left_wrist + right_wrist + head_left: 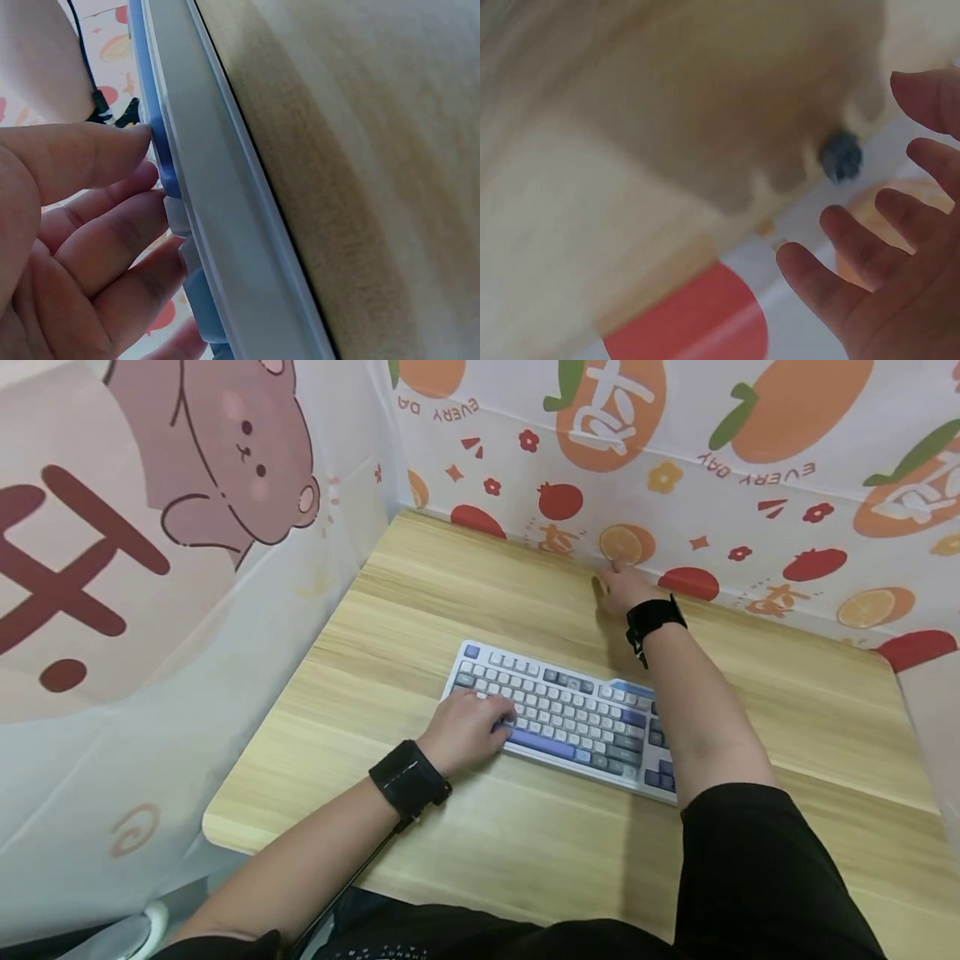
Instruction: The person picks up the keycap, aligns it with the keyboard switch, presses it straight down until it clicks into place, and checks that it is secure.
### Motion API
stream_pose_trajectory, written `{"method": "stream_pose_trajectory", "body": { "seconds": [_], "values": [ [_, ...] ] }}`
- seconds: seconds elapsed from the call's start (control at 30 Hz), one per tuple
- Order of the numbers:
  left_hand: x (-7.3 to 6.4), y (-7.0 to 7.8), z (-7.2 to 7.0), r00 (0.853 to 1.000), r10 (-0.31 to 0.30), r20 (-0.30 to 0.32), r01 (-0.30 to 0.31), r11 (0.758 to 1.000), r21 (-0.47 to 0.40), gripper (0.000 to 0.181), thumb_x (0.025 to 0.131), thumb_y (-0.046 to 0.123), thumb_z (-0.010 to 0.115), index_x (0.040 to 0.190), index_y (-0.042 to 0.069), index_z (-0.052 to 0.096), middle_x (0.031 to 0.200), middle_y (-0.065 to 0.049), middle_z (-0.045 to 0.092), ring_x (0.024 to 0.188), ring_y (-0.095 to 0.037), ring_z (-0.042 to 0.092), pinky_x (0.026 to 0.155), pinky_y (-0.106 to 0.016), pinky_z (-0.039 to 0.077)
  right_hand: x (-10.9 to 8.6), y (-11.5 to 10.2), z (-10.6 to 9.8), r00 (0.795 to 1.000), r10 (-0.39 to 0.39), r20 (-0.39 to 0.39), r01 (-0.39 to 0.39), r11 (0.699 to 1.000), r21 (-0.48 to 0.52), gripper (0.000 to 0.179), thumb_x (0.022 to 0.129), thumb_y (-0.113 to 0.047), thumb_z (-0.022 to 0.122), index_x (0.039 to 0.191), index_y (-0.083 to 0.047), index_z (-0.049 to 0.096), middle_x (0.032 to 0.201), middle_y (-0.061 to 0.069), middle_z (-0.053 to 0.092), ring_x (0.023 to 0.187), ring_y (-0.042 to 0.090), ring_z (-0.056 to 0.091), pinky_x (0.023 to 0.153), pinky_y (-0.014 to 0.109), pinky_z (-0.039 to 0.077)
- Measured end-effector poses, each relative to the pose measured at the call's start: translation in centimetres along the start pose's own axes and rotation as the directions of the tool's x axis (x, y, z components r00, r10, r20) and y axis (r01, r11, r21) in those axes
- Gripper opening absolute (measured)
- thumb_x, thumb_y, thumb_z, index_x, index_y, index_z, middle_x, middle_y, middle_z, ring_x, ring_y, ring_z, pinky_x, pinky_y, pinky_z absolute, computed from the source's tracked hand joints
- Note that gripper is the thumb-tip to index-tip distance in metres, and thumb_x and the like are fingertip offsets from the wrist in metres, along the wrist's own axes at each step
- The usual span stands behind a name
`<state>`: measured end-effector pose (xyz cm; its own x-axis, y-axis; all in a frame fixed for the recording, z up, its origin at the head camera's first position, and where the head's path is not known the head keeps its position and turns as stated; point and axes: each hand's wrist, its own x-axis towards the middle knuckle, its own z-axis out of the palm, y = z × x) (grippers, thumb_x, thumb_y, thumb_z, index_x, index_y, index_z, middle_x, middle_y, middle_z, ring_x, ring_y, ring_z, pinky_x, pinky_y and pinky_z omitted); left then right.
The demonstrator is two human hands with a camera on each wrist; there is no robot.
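Observation:
A white keyboard [570, 718] with grey and purple keys lies at a slant on the wooden table. My left hand [467, 731] rests over its left end, fingers loosely bent onto the keys. In the left wrist view the thumb tip is right at the purple space bar [154, 97]. Beyond the keyboard, my right hand [627, 588] reaches to the table's back edge beside the printed cloth. Its fingers are spread in the right wrist view, close to a small dark round object [841, 157] at that edge, apart from them. The right hand hides this object in the head view.
A white cloth [675, 485] with fruit prints hangs along the back of the wooden table [360, 668]. Another cloth [247, 635] with a pink bear hangs on the left. A black band [408, 779] with a cable is on the left wrist.

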<state>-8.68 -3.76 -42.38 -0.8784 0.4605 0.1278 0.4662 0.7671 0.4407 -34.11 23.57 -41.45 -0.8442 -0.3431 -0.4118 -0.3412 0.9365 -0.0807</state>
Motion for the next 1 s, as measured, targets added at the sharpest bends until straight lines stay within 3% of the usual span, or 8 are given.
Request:
{"method": "stream_pose_trajectory", "body": {
  "seconds": [0.07, 0.2, 0.4, 0.57, 0.7, 0.8, 0.9, 1.0],
  "values": [
    [0.1, 0.4, 0.4, 1.0, 0.01, 0.009, -0.01, 1.0, -0.011, 0.008, 0.084, 0.02, 0.074, 0.092, 0.017, 0.074, 0.083, 0.004, 0.074, 0.068, -0.016, 0.064, 0.082, -0.041, 0.049, -0.4, 0.5, 0.8, 0.999, 0.017, 0.039, -0.017, 1.0, -0.004, 0.055, 0.101, -0.017, 0.039, 0.152, -0.001, 0.028, 0.158, 0.03, 0.014, 0.136, 0.047, 0.032, 0.111, 0.055, 0.032],
    [0.4, 0.6, 0.7, 1.0, 0.007, 0.012, -0.007, 1.0, -0.016, 0.009, 0.085, 0.022, 0.074, 0.093, 0.018, 0.074, 0.083, 0.005, 0.074, 0.068, -0.016, 0.063, 0.08, -0.04, 0.049, -1.4, 1.0, 1.7, 1.0, 0.006, 0.02, -0.005, 1.0, -0.012, 0.044, 0.101, -0.011, 0.038, 0.142, 0.002, 0.043, 0.145, 0.028, 0.034, 0.124, 0.042, 0.044, 0.104, 0.051, 0.038],
    [0.8, 0.1, 0.6, 0.999, -0.028, 0.023, 0.028, 0.999, -0.038, 0.01, 0.084, 0.023, 0.076, 0.094, 0.018, 0.075, 0.083, 0.003, 0.074, 0.07, -0.018, 0.061, 0.075, -0.039, 0.047, -3.2, 0.4, 3.0, 0.97, -0.189, -0.15, 0.184, 0.982, -0.049, 0.027, 0.1, -0.001, 0.048, 0.117, 0.0, 0.069, 0.133, 0.022, 0.055, 0.122, 0.038, 0.054, 0.103, 0.046, 0.045],
    [1.2, -0.4, 0.4, 0.999, -0.03, 0.028, 0.031, 0.999, -0.04, 0.012, 0.084, 0.024, 0.076, 0.094, 0.018, 0.075, 0.085, 0.002, 0.074, 0.074, -0.022, 0.063, 0.077, -0.041, 0.048, -5.7, -0.4, 3.5, 0.934, -0.309, -0.181, 0.303, 0.951, -0.057, 0.021, 0.094, 0.001, 0.059, 0.105, -0.003, 0.076, 0.127, 0.017, 0.063, 0.117, 0.033, 0.06, 0.097, 0.042, 0.05],
    [1.4, -0.5, 0.2, 0.999, -0.041, 0.036, 0.042, 0.998, -0.041, 0.013, 0.084, 0.024, 0.076, 0.095, 0.017, 0.075, 0.086, 0.001, 0.075, 0.073, -0.022, 0.063, 0.077, -0.04, 0.048, -7.4, -0.7, 2.8, 0.929, -0.312, -0.198, 0.315, 0.949, -0.019, 0.017, 0.092, 0.0, 0.063, 0.1, -0.004, 0.077, 0.127, 0.016, 0.065, 0.118, 0.032, 0.06, 0.097, 0.043, 0.051],
    [1.4, -0.4, 0.3, 0.998, -0.045, 0.047, 0.047, 0.998, -0.046, 0.013, 0.084, 0.024, 0.076, 0.095, 0.017, 0.075, 0.085, 0.001, 0.074, 0.071, -0.021, 0.061, 0.072, -0.038, 0.047, -8.7, -0.7, 2.3, 0.939, -0.261, -0.225, 0.294, 0.947, 0.127, 0.016, 0.092, -0.002, 0.062, 0.1, -0.003, 0.076, 0.123, 0.015, 0.067, 0.114, 0.031, 0.062, 0.094, 0.043, 0.051],
    [1.4, -0.3, 0.5, 0.998, -0.043, 0.055, 0.047, 0.997, -0.056, 0.013, 0.085, 0.024, 0.076, 0.096, 0.018, 0.075, 0.086, 0.001, 0.074, 0.07, -0.02, 0.06, 0.068, -0.036, 0.046, -10.3, -0.8, 2.2, 0.949, -0.189, -0.251, 0.276, 0.883, 0.379, 0.024, 0.093, -0.002, 0.062, 0.116, -0.004, 0.069, 0.118, 0.013, 0.068, 0.109, 0.025, 0.065, 0.092, 0.04, 0.053],
    [1.5, -0.2, 0.5, 0.997, -0.045, 0.059, 0.049, 0.996, -0.074, 0.012, 0.085, 0.023, 0.075, 0.096, 0.017, 0.076, 0.086, 0.001, 0.074, 0.067, -0.018, 0.06, 0.065, -0.034, 0.046, -12.4, -1.4, 2.5, 0.949, -0.138, -0.285, 0.296, 0.706, 0.644, 0.046, 0.093, 0.002, 0.061, 0.136, -0.011, 0.055, 0.116, 0.016, 0.068, 0.102, 0.025, 0.069, 0.087, 0.035, 0.057]
  ]
}}
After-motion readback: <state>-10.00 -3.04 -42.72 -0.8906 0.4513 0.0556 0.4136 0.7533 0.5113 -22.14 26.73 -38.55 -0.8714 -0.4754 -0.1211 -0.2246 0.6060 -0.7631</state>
